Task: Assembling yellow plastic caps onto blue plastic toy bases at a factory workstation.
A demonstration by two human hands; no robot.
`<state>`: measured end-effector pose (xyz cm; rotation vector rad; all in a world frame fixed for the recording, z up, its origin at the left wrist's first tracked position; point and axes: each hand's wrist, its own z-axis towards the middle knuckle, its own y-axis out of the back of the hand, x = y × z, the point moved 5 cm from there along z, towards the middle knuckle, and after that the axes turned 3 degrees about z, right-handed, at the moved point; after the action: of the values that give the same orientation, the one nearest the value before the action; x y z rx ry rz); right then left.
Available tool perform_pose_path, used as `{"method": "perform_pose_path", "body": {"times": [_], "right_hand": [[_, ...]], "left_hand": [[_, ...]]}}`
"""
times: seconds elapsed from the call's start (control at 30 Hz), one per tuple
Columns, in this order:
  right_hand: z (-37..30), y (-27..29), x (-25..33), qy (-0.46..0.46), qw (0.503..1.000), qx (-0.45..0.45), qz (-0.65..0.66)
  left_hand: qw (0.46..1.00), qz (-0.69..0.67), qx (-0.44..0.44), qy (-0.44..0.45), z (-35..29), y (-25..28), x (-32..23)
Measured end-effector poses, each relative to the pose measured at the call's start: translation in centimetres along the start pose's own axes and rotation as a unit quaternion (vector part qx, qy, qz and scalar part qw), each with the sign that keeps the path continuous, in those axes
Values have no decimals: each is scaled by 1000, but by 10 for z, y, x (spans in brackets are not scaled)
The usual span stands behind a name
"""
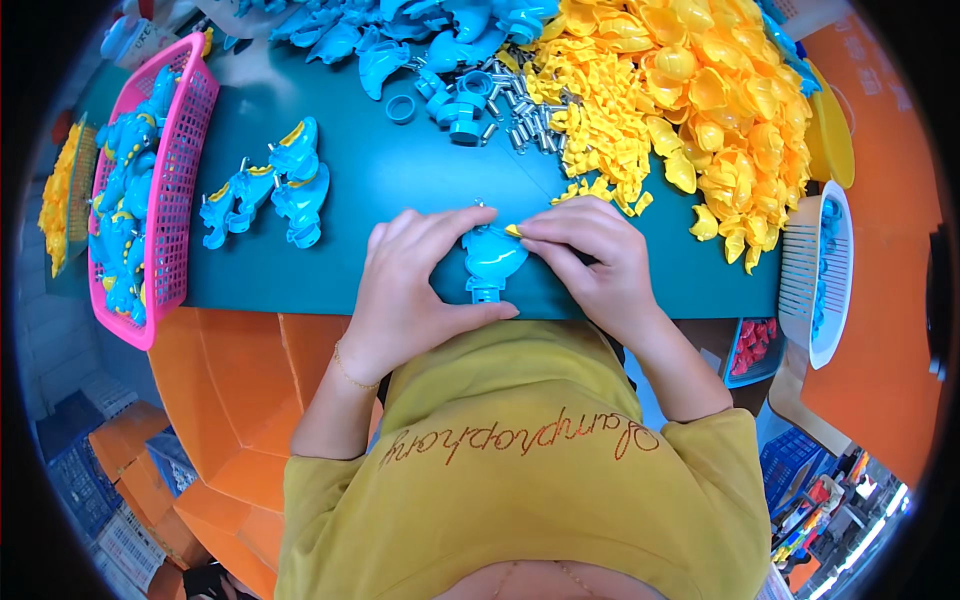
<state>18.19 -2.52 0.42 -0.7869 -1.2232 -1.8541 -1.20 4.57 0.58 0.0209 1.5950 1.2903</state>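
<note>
Near the front edge of the table, my left hand (pixel 402 280) grips a blue plastic toy half-shell (pixel 493 258) between the thumb at its lower end and the fingers at its top. A small metal pin (pixel 480 203) shows at the shell's upper end. My right hand (pixel 603 262) is closed in a pinch on a small yellow plastic piece (pixel 513 231), which touches the shell's upper right edge. To the left lie several blue toy parts (pixel 302 200) with yellow strips fitted along them.
A pink basket (pixel 205 110) of blue-and-yellow parts stands at left. Across the back are heaped blue shells (pixel 380 65), metal pins (pixel 525 118), small yellow pieces (pixel 605 150) and large yellow shells (pixel 740 130). At right, a white basket (pixel 800 265) holds blue parts.
</note>
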Motion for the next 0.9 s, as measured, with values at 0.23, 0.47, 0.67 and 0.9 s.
{"method": "perform_pose_path", "body": {"times": [0.23, 0.47, 0.67, 0.9], "right_hand": [[3, -13, -2, 1, 999, 6, -45], [2, -15, 10, 15, 994, 42, -99], [2, -10, 8, -10, 996, 67, -58], [6, -14, 1, -12, 998, 47, -47]], "left_hand": [[1000, -3, -7, -6, -1, 1, 1], [1000, -3, -16, -11, -1, 1, 1], [1000, 1, -18, -14, -3, 0, 0], [999, 5, -27, -16, -1, -2, 0]]}}
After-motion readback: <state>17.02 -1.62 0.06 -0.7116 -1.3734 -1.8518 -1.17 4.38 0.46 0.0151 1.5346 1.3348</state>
